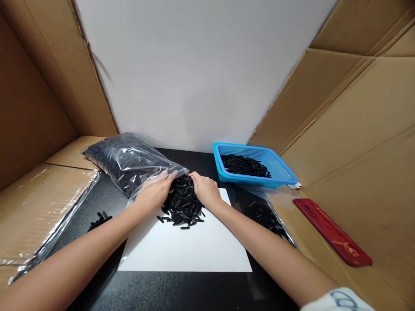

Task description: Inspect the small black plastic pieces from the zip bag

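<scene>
Far to the left, brown cardboard (35, 203) lies flat beside the black table (181, 289), with shiny tape on it. A few small black pieces (99, 220) sit alone on the table near the left arm.

Next comes a big clear plastic bag (126, 160). It is full of little black parts and lies on its side, with its open mouth pointing right. The left hand (152, 194) rests on the mouth of the bag, fingers curled over the plastic edge and holding it.

Just right of that hand is a pile of black parts (181, 205). The pile sits on the far end of a white sheet (188, 246) in the middle of the table. The right hand (205, 190) lies on the right side of the pile, palm down, fingers bent a little and touching the parts. Both hands are close together, with the pile between them.

Further right and farther away stands a blue basket (279, 170) with more black parts inside. Near it, closer to the person, another clear bag (267, 216) with black parts lies flat. A red flat thing (333, 233) rests on the cardboard at the far right.
</scene>
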Demonstrator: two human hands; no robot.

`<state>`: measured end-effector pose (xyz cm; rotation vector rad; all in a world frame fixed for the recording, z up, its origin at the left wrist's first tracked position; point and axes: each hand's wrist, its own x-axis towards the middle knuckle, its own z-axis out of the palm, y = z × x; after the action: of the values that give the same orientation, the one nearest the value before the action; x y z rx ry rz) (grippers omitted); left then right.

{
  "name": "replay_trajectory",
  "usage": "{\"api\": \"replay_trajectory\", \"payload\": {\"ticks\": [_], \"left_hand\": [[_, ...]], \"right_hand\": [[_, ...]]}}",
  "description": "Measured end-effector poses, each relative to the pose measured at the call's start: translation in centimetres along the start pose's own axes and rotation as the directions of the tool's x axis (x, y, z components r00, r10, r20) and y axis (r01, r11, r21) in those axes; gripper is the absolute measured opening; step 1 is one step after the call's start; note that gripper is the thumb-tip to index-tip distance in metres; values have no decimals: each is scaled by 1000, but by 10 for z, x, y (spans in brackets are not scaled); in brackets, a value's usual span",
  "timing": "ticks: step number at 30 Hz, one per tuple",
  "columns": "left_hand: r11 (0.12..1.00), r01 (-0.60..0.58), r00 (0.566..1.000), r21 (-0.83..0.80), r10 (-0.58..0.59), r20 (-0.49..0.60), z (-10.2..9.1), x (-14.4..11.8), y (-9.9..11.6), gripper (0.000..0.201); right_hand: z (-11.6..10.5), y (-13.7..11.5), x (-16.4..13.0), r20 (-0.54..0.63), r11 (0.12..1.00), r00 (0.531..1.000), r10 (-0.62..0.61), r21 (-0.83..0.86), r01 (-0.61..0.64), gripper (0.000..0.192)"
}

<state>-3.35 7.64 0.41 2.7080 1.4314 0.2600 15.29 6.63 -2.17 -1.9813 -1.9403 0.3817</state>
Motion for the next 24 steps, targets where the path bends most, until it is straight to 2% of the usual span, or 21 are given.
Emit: {"api": "replay_trajectory", "payload": {"ticks": [7,13,16,20,24], "left_hand": [[996,41,999,82,-40,-19,-10,18,-28,54],[996,78,996,51,-76,-38,-12,22,-41,55],[994,105,993,-16,-105,-54,-16,16,-36,55],[976,113,988,-187,-129,-78,-26,-1,-18,51],[882,98,982,-460,-162,-101,-34,-13,4,23]], "right_hand": [[11,-40,28,62,994,997,-48,-99,54,36],[16,-64,43,91,992,994,-65,-100,74,30],[14,-68,38,92,995,993,-70,-66,76,34],[3,-64,20,106,995,989,-102,31,100,30],[-7,-52,-4,110,971,982,-152,205,127,32]]}}
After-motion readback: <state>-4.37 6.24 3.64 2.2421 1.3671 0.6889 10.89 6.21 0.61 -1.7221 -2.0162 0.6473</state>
